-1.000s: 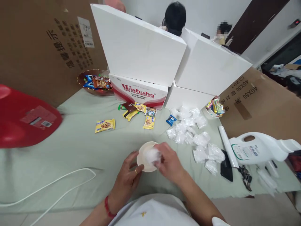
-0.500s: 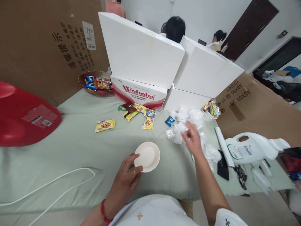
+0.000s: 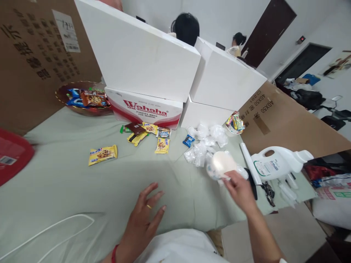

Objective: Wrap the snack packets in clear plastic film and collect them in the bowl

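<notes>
A small white bowl [image 3: 222, 162] is in my right hand [image 3: 240, 188], gripped at its near rim. It looks tilted and slightly blurred, and blue marks show on its side. Under and behind it lies a heap of crumpled clear plastic bags [image 3: 204, 140]. My left hand [image 3: 144, 219] hovers over the green cloth with its fingers spread and nothing in them. Beyond that hand is a yellow cookie packet [image 3: 103, 155]. More snack packets [image 3: 149, 128] lie in a cluster near the Wahaha carton, and a small blue packet [image 3: 189, 140] sits beside the bags.
A Wahaha carton [image 3: 142, 109] and white boxes [image 3: 142, 54] wall off the back. A snack-filled glass bowl [image 3: 64, 104] stands left, a candy cup [image 3: 235, 128] right. A detergent jug [image 3: 274, 164], plastic roll [image 3: 250, 162] and keys [image 3: 268, 193] lie right; a white cable [image 3: 55, 228] front left.
The bowl has passed from my left hand to my right hand and moved right, over the plastic bags. My left hand has opened. The camera view has turned to the right.
</notes>
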Tool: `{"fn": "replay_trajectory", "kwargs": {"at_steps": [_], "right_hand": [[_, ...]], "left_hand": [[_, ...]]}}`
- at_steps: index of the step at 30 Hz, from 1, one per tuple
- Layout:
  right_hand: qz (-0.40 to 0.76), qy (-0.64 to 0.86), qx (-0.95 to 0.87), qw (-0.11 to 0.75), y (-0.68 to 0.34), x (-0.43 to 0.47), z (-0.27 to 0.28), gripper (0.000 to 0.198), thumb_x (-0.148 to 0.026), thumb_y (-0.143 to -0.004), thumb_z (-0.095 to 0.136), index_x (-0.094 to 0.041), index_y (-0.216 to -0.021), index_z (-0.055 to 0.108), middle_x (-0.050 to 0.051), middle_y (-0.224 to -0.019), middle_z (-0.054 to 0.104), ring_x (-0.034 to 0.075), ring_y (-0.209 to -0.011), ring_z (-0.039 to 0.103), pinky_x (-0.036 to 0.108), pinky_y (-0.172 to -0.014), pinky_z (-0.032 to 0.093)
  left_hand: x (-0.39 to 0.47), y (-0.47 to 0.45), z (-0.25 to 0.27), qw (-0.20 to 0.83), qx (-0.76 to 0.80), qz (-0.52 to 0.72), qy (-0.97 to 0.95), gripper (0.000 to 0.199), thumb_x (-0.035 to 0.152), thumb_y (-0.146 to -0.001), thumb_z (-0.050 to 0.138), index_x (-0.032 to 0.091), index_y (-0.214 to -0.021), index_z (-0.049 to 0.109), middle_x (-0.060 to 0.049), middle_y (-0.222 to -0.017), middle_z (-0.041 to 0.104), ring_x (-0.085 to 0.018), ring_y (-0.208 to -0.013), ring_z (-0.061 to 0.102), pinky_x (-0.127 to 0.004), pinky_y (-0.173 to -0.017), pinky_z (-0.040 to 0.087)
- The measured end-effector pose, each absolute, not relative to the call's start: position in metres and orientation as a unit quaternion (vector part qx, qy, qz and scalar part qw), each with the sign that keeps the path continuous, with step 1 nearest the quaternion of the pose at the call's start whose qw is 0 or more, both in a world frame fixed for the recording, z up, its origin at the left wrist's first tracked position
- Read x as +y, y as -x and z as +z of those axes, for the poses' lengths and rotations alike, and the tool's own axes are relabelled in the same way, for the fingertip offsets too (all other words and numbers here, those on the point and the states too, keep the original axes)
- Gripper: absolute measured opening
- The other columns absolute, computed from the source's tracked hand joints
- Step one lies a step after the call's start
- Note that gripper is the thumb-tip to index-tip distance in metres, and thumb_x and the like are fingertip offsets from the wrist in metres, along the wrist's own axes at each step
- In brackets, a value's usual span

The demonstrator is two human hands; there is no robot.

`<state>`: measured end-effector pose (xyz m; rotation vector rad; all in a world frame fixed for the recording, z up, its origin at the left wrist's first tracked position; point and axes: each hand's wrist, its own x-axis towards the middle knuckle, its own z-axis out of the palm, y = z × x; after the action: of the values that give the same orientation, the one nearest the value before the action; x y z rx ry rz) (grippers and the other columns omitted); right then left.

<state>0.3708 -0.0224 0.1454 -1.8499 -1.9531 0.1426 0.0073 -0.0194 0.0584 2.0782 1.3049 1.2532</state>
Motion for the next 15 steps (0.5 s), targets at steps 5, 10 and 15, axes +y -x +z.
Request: {"fn": "replay_trajectory", "kwargs": {"at_steps": [5,10,15], "right_hand": [[-0.109,0.846,-0.516,0.076,-0.476,0.09,0.214,0.033,-0.035,-0.092,0.057,-0.013,-0.11,0.074,0.019,-0.104,0.071,0.032,-0.097,0.068,0.042,-0.086,0.051],[-0.163,0.827,-0.495,0.21,-0.524,0.205,0.288,0.071,-0.032,-0.087,0.068,-0.007,-0.151,0.047,0.03,-0.155,0.037,0.028,-0.113,0.063,0.041,-0.099,0.047],[-0.119,0.749,-0.591,0.275,-0.465,0.172,0.247,0.037,-0.031,-0.092,0.058,-0.009,-0.12,0.069,0.023,-0.125,0.065,0.026,-0.095,0.068,0.042,-0.094,0.052]], "left_hand": [[-0.031,0.019,0.03,0.203,0.504,0.436,-0.718,0.018,0.036,-0.096,0.059,0.032,-0.11,0.068,-0.01,-0.124,0.064,-0.023,-0.098,0.074,-0.033,-0.067,0.066],[-0.043,0.02,0.02,0.191,0.517,0.435,-0.712,0.023,0.038,-0.096,0.058,0.031,-0.115,0.068,-0.011,-0.127,0.062,-0.025,-0.106,0.071,-0.039,-0.08,0.067],[-0.04,0.028,0.016,0.161,0.553,0.434,-0.693,0.022,0.039,-0.096,0.058,0.028,-0.112,0.07,-0.011,-0.128,0.064,-0.027,-0.114,0.067,-0.043,-0.09,0.063]]}}
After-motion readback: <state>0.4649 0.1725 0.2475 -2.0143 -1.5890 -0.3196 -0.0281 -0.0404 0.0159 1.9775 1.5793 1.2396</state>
